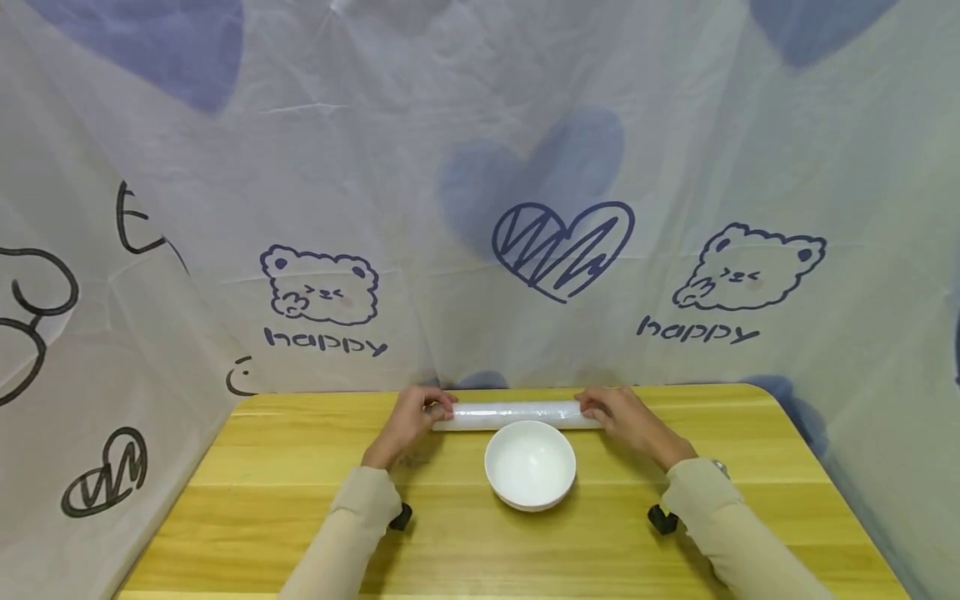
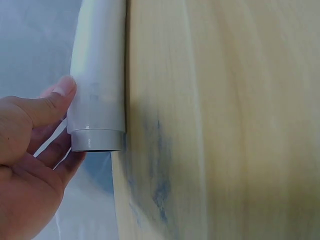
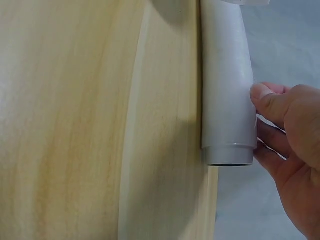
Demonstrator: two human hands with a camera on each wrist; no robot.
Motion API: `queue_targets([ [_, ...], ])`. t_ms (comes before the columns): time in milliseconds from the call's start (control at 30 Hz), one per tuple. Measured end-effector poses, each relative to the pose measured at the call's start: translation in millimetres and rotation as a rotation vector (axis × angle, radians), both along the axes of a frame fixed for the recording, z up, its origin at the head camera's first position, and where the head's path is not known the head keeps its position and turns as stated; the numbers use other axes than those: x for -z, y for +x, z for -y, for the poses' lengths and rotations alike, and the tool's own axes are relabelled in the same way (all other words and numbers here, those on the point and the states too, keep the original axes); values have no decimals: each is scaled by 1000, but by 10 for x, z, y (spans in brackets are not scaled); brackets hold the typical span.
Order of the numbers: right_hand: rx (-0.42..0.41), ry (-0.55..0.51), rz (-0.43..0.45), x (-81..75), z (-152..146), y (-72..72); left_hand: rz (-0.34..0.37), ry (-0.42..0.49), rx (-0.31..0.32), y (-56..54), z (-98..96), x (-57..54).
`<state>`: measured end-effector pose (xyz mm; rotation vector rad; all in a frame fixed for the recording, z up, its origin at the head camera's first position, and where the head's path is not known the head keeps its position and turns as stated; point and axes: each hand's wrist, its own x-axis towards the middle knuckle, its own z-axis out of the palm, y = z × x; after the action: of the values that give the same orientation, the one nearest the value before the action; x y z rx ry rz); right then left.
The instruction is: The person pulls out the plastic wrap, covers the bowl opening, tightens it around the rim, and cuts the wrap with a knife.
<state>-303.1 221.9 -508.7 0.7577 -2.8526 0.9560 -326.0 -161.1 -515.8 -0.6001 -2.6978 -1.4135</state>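
Hung behind and along both sides: pale creased cloth (image 1: 405, 167), printed with blue hearts, bear faces and the word "happy", with bolder dark outlines on the left-hand drape. Spread below: a yellow wood-grained desk (image 1: 262, 500), bounded by a far edge close against the cloth, slanting side edges and a rounded far right corner, with broad planking to left and right and on the near side. Reaching in over the near part, well apart: beige left sleeve (image 1: 337, 533) and beige right sleeve (image 1: 735, 525). Laid crosswise along the far edge, roughly parallel to it: a long white roll (image 1: 517, 410), glossy on top, with a short narrower collar at either end. Cannot tell whether resting on the wood or raised slightly. Just on the near side of the roll's middle: an upright white bowl (image 1: 530, 467), with pale inner wall and bottom on show, catching a glint. Cannot tell whether touching the roll. At the roll's left end: left hand (image 1: 412, 418), gripping with thumb on one side and fingers curled behind. At the right end: right hand (image 1: 626, 418), gripping in mirrored fashion. Below the wrists: small black pieces (image 1: 663, 519).
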Motion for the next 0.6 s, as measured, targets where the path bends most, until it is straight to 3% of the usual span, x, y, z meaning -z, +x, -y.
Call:
queue_targets([
  [300,16,-17,-19,-11,1,-2,-80,-79,-33,-16,-12,-44],
  [600,79,-71,-120,1,39,-20,-147,-98,-38,-38,-31,-58],
])
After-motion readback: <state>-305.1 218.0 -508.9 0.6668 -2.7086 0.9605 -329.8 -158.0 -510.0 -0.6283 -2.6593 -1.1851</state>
